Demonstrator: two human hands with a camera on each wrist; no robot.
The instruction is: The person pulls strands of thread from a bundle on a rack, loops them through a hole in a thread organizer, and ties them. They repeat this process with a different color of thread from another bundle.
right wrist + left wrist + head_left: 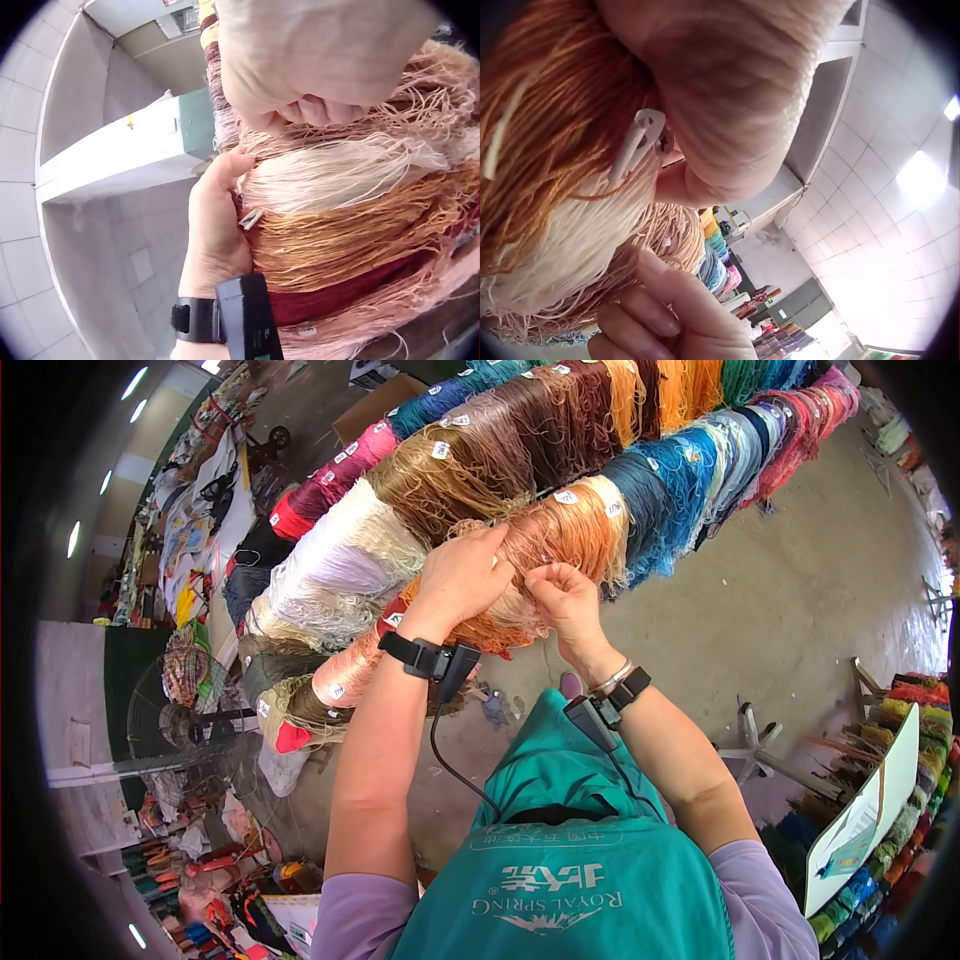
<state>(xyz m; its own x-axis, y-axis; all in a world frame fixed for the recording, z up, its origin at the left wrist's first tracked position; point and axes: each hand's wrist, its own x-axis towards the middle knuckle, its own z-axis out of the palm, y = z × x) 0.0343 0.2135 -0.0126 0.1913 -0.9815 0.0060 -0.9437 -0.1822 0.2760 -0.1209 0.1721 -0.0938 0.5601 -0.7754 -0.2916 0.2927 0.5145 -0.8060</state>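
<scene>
My left hand (462,580) lies over the top of the hanging yarn skeins, holding a pale pink skein (262,146) between thumb and fingers; its fingertips are partly hidden in the strands. Close beside it, my right hand (566,600) has its fingers curled and pinches yarn strands at the near side of the peach-orange skeins (570,545). A cream skein (337,176) and a golden-orange skein (352,232) hang side by side below the hands. In the left wrist view, a small rolled white paper tag (636,146) sticks out beside my left palm.
Long racks of skeins run diagonally, with blue skeins (665,485) to the right and white skeins (345,560) to the left. A fan (175,720) stands at the left. On the right are a metal stand base (760,745) and a white board (865,815) over more yarn.
</scene>
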